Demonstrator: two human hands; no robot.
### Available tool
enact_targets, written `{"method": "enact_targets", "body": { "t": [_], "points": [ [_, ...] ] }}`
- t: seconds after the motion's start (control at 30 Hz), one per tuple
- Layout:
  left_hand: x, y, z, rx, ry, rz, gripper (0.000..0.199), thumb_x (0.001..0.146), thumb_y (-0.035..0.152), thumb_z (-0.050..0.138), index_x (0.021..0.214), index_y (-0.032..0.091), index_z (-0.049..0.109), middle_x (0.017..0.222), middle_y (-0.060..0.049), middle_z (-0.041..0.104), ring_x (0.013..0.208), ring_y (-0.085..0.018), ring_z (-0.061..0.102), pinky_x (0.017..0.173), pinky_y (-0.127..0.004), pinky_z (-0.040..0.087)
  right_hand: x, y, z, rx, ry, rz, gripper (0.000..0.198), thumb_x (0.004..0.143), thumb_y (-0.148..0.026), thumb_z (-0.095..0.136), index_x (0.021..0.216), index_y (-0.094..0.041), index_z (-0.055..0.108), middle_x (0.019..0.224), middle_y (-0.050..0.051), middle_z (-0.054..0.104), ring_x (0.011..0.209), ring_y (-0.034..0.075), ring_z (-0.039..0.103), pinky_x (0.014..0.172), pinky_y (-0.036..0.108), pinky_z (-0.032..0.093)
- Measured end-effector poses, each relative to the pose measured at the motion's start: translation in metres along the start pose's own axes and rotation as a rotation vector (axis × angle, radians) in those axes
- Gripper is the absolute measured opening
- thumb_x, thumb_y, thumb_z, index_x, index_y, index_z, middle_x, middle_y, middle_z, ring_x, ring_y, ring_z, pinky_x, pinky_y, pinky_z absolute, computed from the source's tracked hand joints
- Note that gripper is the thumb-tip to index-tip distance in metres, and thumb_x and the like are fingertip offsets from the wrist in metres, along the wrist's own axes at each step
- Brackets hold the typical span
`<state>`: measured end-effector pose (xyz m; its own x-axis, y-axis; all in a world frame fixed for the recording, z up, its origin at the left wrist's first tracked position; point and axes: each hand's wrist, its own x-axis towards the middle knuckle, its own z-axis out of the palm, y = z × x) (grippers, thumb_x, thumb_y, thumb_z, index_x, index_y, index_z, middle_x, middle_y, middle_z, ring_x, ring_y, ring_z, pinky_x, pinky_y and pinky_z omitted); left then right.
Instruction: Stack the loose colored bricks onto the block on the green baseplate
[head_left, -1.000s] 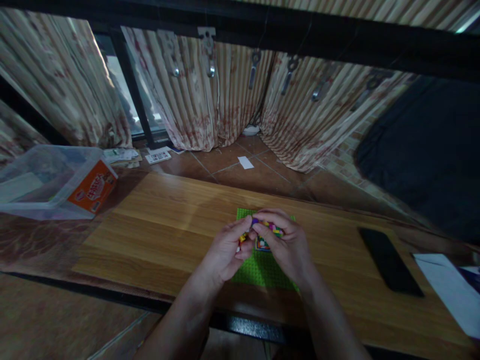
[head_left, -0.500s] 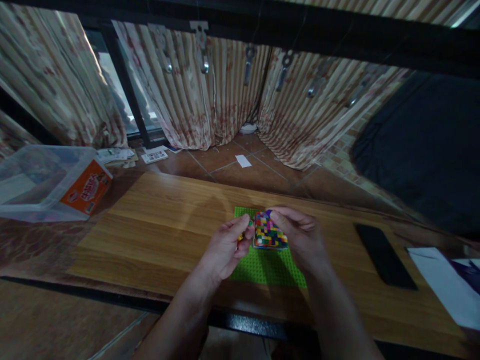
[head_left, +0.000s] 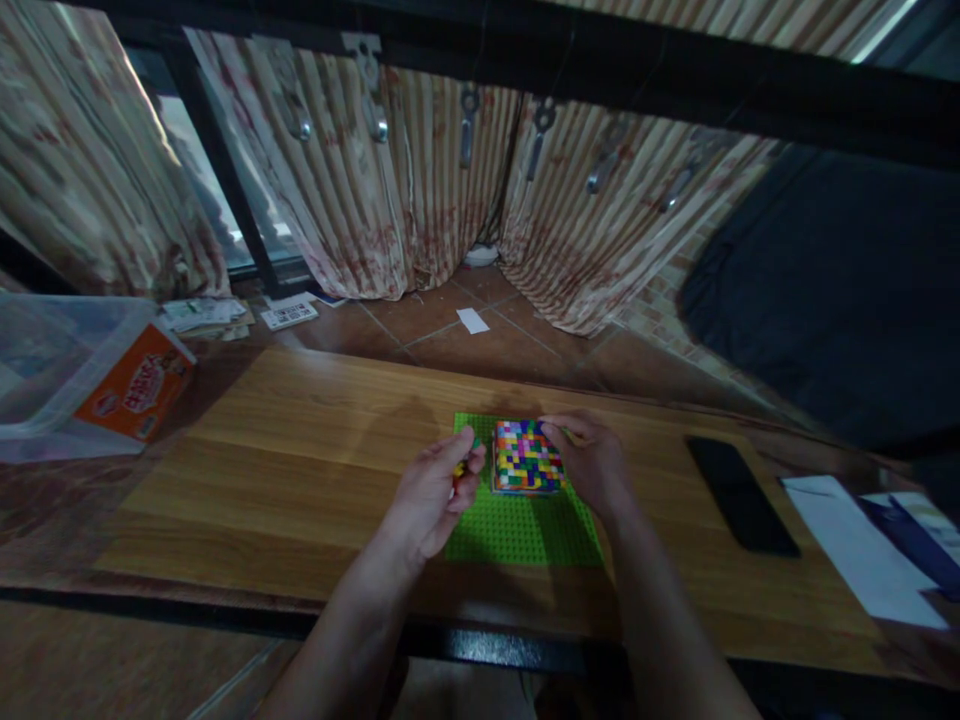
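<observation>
A block of small multicoloured building bricks (head_left: 528, 462) stands on a green studded baseplate (head_left: 517, 540). My left hand (head_left: 435, 490) is closed just left of the block, holding a few small bricks (head_left: 460, 468); green, yellow and red show between thumb and fingers. At the block's back right corner, my right hand (head_left: 592, 460) pinches a purple brick against the top, its fingertips partly hiding that brick.
The baseplate lies on a wooden table (head_left: 300, 460). A black phone-like slab (head_left: 742, 495) and white paper (head_left: 862, 550) lie to the right. A clear plastic bin (head_left: 67, 380) with an orange label stands at the left. Patterned curtains (head_left: 420, 180) hang behind.
My view has shifted, so the scene sits farther left. My left hand has drawn slightly away from the block. The right hand's purple brick now sits lower, at the block's back right corner.
</observation>
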<state>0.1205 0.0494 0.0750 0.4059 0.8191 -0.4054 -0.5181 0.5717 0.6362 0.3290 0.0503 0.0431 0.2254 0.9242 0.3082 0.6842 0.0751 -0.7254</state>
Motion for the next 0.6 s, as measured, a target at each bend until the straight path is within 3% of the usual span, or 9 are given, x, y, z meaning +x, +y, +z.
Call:
{"method": "enact_targets", "body": {
  "t": [0.27, 0.6],
  "points": [
    [0.0001, -0.0009, -0.0007, 0.004, 0.016, -0.005, 0.032, 0.070, 0.038, 0.073, 0.072, 0.012, 0.055, 0.061, 0.004, 0.049, 0.039, 0.002, 0.032, 0.032, -0.011, 0.015, 0.0033, 0.0029, 0.0039, -0.002, -0.020, -0.032, 0.023, 0.083, -0.040, 0.055, 0.084, -0.024, 0.073, 0.093, 0.005, 0.069, 0.091, 0.020, 0.061, 0.087, 0.038, 0.046],
    [0.0015, -0.0022, 0.0004, 0.016, 0.001, -0.011, 0.032, 0.070, 0.038, 0.073, 0.072, 0.011, 0.055, 0.061, 0.004, 0.049, 0.038, 0.002, 0.031, 0.032, -0.011, 0.014, 0.0095, 0.0000, 0.0011, 0.010, -0.108, 0.039, 0.020, 0.081, -0.033, 0.055, 0.083, -0.024, 0.073, 0.090, 0.003, 0.070, 0.085, 0.019, 0.064, 0.079, 0.034, 0.048]
  ]
}}
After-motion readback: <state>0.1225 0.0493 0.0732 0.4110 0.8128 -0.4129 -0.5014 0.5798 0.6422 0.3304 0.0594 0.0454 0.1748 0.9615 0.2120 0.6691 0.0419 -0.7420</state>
